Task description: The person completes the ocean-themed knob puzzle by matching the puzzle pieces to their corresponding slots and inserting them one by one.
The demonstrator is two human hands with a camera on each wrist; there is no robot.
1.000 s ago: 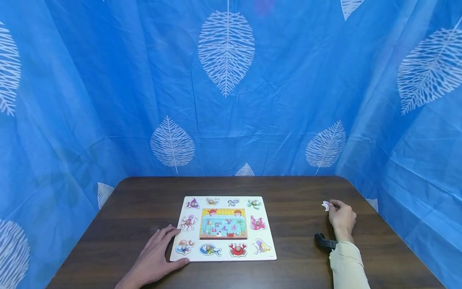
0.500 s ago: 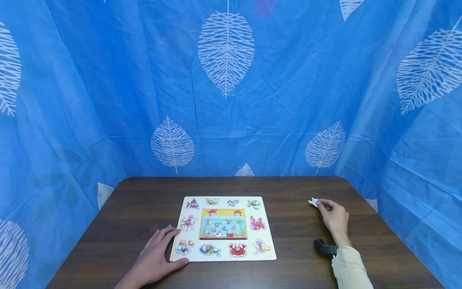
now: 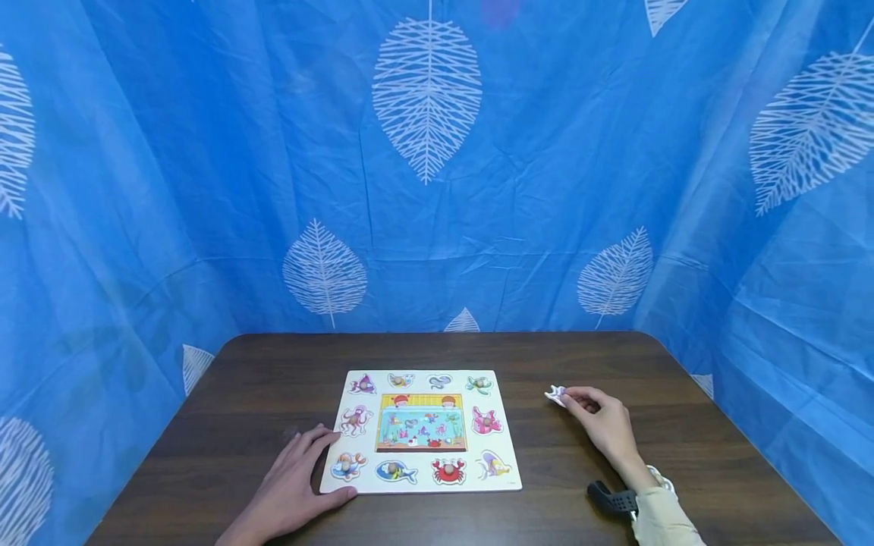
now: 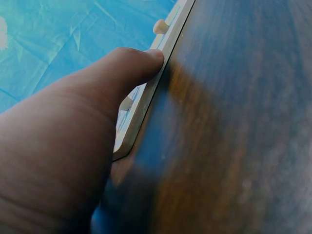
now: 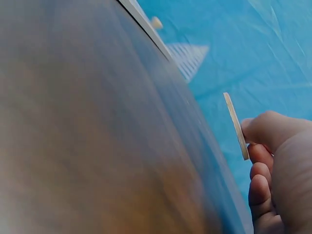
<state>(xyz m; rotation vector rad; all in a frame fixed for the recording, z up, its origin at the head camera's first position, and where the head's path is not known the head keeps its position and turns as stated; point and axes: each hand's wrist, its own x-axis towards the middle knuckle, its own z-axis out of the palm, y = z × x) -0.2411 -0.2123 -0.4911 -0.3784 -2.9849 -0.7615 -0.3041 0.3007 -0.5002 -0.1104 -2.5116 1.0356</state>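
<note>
A wooden peg puzzle board (image 3: pixel 423 384) with sea animals round a printed fish tank lies flat on the table. My left hand (image 3: pixel 293 481) rests at its near left corner. The thumb touches the near edge and the spread fingers reach the left edge; the left wrist view shows the thumb (image 4: pixel 131 68) against the board's side. Right of the board, my right hand (image 3: pixel 604 425) pinches a small white and purple puzzle piece (image 3: pixel 556 394) between thumb and fingertips. From the right wrist the piece (image 5: pixel 236 126) appears edge-on as thin pale wood, held above the table.
A black curved device (image 3: pixel 611 500) sits by the right wrist, below the cream sleeve (image 3: pixel 665 519). The dark wooden table (image 3: pixel 546 353) has rounded far corners. Blue cloth (image 3: pixel 519 189) with white leaf prints hangs behind it and on both sides.
My right hand has moved left towards the board and somewhat nearer, bringing the puzzle piece with it. The left hand and the board have stayed in place.
</note>
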